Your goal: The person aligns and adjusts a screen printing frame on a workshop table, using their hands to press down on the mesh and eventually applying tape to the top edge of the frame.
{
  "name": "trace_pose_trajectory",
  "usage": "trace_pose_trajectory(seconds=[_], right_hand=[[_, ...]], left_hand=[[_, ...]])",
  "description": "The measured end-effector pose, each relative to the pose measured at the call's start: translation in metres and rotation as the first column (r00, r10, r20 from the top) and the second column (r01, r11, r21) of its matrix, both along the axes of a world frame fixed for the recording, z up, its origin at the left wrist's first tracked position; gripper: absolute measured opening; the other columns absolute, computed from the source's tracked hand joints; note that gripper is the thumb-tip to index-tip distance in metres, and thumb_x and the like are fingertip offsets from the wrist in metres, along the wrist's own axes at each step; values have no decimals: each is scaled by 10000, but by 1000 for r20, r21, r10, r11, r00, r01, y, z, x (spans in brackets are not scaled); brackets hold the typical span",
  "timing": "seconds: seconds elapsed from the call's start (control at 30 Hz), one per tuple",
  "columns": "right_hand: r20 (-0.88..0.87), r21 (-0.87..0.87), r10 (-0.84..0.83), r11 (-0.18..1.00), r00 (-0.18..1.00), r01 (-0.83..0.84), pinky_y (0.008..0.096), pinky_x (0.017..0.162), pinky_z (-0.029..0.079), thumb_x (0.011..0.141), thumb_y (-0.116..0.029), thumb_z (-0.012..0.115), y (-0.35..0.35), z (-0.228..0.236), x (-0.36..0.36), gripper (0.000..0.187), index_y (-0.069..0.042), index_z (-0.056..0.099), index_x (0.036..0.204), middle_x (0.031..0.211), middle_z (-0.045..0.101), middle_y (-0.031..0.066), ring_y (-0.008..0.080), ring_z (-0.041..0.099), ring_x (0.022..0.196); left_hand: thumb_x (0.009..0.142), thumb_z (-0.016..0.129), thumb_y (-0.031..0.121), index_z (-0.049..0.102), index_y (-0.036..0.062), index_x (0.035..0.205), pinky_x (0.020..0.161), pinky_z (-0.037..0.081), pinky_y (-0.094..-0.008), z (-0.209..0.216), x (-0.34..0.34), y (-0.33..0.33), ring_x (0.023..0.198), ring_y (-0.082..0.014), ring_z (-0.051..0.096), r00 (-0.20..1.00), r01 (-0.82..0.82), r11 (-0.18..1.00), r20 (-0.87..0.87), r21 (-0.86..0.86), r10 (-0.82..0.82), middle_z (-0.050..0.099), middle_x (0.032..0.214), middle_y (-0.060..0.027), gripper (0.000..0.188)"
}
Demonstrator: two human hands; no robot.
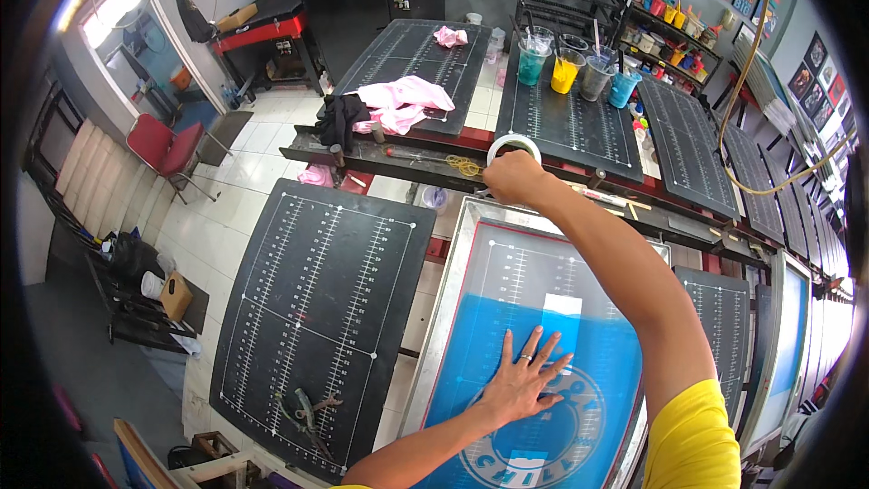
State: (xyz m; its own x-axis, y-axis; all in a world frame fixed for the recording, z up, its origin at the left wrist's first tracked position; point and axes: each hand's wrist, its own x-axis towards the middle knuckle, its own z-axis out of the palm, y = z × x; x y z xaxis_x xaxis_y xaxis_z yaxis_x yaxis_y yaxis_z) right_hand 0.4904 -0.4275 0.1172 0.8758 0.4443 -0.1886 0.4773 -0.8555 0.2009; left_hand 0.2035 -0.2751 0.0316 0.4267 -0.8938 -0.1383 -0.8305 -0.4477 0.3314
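Note:
My left hand [523, 385] lies flat with fingers spread on the blue-coated mesh of a screen printing frame [445, 326]. A round emblem with lettering [584, 398] shows in the blue, partly under that hand. White rectangular patches [563, 308] show above and below it. My right arm reaches across the frame to its far end. There my right hand [520, 177] is closed at the near side of a white roll of tape [513, 142]; its fingertips are hidden. Under the mesh, a dark platen with ruled markings shows through.
A bare black platen [317, 308] to the left carries a small metal tool [308, 417]. Beyond the rail [416, 161] stand cups of teal, yellow [566, 72], grey and blue ink. Pink cloth [407, 100] lies on another platen. A hose [747, 81] hangs at right.

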Motion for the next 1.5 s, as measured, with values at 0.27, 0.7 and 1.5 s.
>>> trace_pose_trajectory(seconds=[0.27,0.7,1.5], right_hand=[[-40,-232,60,970,997,-67,376,689,576,844,-189,657,54,5,26,212,-154,788,1006,1012,764,62,259,741,915],[-85,-41,-77,996,993,74,442,749,586,850,-167,627,12,-19,3,172,-101,766,926,975,746,120,309,725,934],[-127,760,-519,497,845,419,433,763,559,794,-95,685,-73,-23,-300,239,-46,711,1026,1071,694,129,354,691,886]], left_hand=[[930,437,704,278,284,1578,1098,115,-794,-10,-3,2,1521,-421,68,999,-27,997,-26,-77,25,101,1670,-109,788],[941,429,690,295,267,1574,1083,151,-793,-4,-3,1,1515,-428,104,1000,-16,997,10,-72,17,132,1664,-120,773],[888,566,643,385,262,1536,1088,144,-785,-14,-8,1,1497,-437,152,997,-72,964,5,-255,76,209,1634,-139,773]])
